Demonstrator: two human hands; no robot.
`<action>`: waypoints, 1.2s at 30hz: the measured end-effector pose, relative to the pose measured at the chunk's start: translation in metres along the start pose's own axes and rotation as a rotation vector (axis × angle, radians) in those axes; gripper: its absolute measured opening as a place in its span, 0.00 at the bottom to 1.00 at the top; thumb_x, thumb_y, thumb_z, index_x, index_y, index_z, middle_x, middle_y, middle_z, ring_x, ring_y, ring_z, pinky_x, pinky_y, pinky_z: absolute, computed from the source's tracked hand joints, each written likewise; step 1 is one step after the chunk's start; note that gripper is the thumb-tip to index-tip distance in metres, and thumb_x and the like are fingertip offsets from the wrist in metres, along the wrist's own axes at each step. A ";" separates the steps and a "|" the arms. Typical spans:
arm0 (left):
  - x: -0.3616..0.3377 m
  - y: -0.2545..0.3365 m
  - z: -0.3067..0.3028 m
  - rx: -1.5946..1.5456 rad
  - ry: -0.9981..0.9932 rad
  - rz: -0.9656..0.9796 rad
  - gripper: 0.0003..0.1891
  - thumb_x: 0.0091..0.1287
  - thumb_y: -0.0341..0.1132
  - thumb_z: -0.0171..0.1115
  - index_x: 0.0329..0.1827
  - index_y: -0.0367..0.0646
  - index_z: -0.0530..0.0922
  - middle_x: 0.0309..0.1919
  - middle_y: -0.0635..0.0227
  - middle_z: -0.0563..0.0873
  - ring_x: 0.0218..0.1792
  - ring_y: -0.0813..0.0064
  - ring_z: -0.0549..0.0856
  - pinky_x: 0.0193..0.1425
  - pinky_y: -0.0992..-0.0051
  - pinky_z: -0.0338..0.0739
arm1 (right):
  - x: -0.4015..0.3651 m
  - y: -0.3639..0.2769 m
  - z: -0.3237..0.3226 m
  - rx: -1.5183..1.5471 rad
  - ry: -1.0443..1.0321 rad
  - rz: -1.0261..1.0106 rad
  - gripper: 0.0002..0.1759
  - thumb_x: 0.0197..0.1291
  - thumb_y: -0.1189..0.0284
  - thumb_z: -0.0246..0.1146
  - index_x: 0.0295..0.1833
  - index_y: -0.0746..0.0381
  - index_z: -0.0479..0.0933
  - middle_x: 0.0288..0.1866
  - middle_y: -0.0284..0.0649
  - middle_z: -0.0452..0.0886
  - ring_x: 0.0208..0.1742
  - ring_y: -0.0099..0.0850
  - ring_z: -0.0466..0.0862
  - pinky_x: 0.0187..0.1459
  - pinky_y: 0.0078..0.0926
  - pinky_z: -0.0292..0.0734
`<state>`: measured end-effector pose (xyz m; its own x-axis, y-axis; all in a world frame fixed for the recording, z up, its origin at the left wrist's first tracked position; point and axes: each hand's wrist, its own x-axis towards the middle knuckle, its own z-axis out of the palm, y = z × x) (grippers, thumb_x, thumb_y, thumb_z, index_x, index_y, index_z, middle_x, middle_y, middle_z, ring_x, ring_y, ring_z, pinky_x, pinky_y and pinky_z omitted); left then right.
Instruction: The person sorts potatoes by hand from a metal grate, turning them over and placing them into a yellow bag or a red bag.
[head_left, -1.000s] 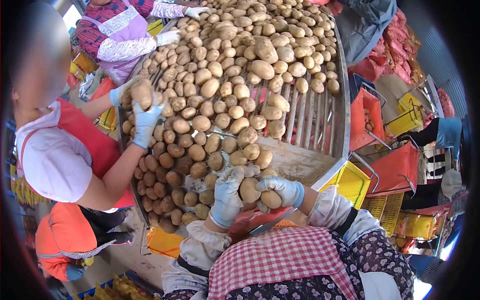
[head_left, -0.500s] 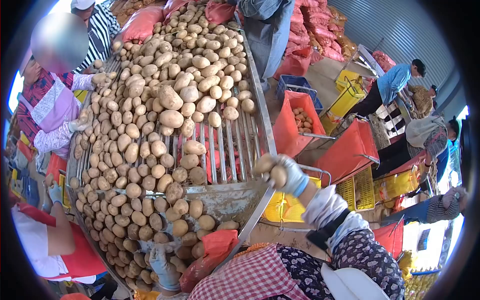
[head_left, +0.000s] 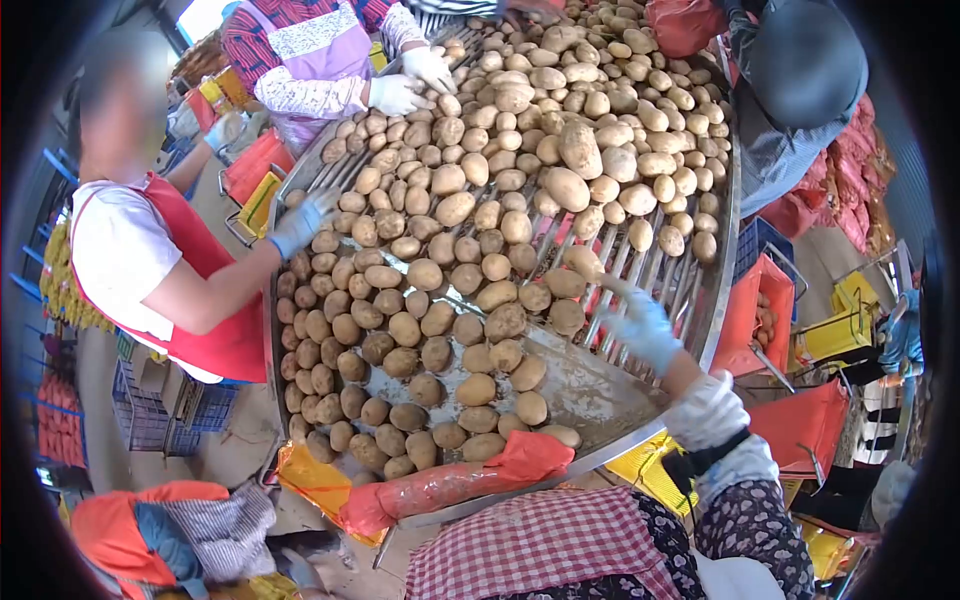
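My right hand, in a light blue glove, reaches over the metal roller bars near the right side of the sorting table. Its fingers are stretched out and apart, holding nothing. The index fingertip is close to a tan potato; whether it touches cannot be made out. Just left of the hand lies another potato. Many dusty potatoes cover the rollers and the metal sheet at the near end. My left hand is out of view.
A co-worker in a red apron rests a gloved hand at the left edge. Another's white-gloved hands touch potatoes farther up. A red sack lies along the near edge. Red bags and yellow crates stand right.
The view has turned left. My right hand, earlier holding potatoes beyond the table's right edge, is now over the rollers without them. My left hand has left the view.
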<state>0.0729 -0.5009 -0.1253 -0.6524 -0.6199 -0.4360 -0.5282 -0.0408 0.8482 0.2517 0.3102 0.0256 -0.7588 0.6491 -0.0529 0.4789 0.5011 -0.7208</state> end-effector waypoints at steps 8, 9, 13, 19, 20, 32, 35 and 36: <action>-0.194 0.150 0.116 0.483 -1.343 -0.389 0.20 0.72 0.47 0.54 0.44 0.35 0.80 0.35 0.60 0.85 0.38 0.61 0.84 0.49 0.66 0.77 | 0.024 -0.088 0.100 -0.566 -0.099 -0.276 0.32 0.55 0.51 0.62 0.65 0.50 0.72 0.70 0.54 0.64 0.70 0.55 0.61 0.69 0.52 0.57; -0.215 0.157 0.145 0.411 -1.425 -0.282 0.20 0.72 0.47 0.55 0.44 0.34 0.80 0.37 0.60 0.85 0.40 0.62 0.84 0.50 0.66 0.78 | 0.016 -0.105 0.104 -0.485 -0.153 -0.239 0.33 0.55 0.49 0.61 0.65 0.49 0.71 0.71 0.54 0.63 0.72 0.55 0.60 0.71 0.54 0.53; -0.294 0.141 0.280 0.508 -1.536 1.213 0.17 0.72 0.43 0.53 0.39 0.37 0.81 0.38 0.59 0.85 0.39 0.64 0.84 0.44 0.70 0.79 | -0.029 -0.113 0.143 -0.210 -0.230 -0.329 0.31 0.55 0.51 0.61 0.62 0.54 0.74 0.69 0.53 0.66 0.69 0.50 0.65 0.70 0.50 0.57; -0.347 0.114 0.404 0.925 -0.867 1.805 0.33 0.59 0.55 0.61 0.67 0.50 0.71 0.70 0.54 0.65 0.71 0.47 0.60 0.75 0.47 0.48 | 0.038 -0.075 0.087 0.013 0.191 -0.508 0.24 0.55 0.66 0.64 0.58 0.60 0.75 0.64 0.53 0.71 0.62 0.52 0.72 0.63 0.44 0.68; -0.341 0.119 0.412 0.926 -0.871 1.802 0.33 0.59 0.55 0.61 0.67 0.50 0.71 0.70 0.54 0.65 0.71 0.47 0.60 0.75 0.47 0.48 | 0.056 -0.071 0.079 -0.075 0.277 -0.387 0.26 0.56 0.65 0.64 0.60 0.60 0.73 0.65 0.52 0.70 0.62 0.51 0.72 0.63 0.44 0.68; -0.297 0.132 0.421 1.009 -0.685 1.717 0.29 0.62 0.43 0.58 0.67 0.45 0.69 0.70 0.45 0.63 0.70 0.41 0.59 0.75 0.46 0.47 | 0.163 -0.096 0.079 -0.444 -0.238 0.122 0.38 0.57 0.57 0.63 0.72 0.49 0.60 0.75 0.51 0.55 0.66 0.49 0.73 0.63 0.42 0.72; -0.304 0.116 0.369 1.128 -0.842 1.652 0.34 0.59 0.48 0.59 0.68 0.45 0.68 0.69 0.46 0.64 0.71 0.41 0.59 0.75 0.45 0.45 | 0.148 -0.078 0.070 -0.276 -0.304 0.002 0.35 0.53 0.57 0.65 0.68 0.51 0.67 0.66 0.51 0.69 0.62 0.47 0.75 0.60 0.40 0.74; -0.305 0.112 0.356 1.155 -0.943 1.649 0.35 0.57 0.49 0.60 0.68 0.42 0.68 0.69 0.45 0.64 0.71 0.41 0.59 0.75 0.44 0.45 | 0.140 -0.071 0.067 -0.095 -0.353 -0.079 0.34 0.52 0.58 0.65 0.66 0.52 0.69 0.61 0.50 0.74 0.60 0.44 0.78 0.58 0.39 0.75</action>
<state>0.0194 -0.0370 -0.0047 -0.5311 0.8472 -0.0126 0.8338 0.5252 0.1703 0.0818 0.3267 0.0231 -0.8924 0.3776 -0.2470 0.4395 0.6033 -0.6655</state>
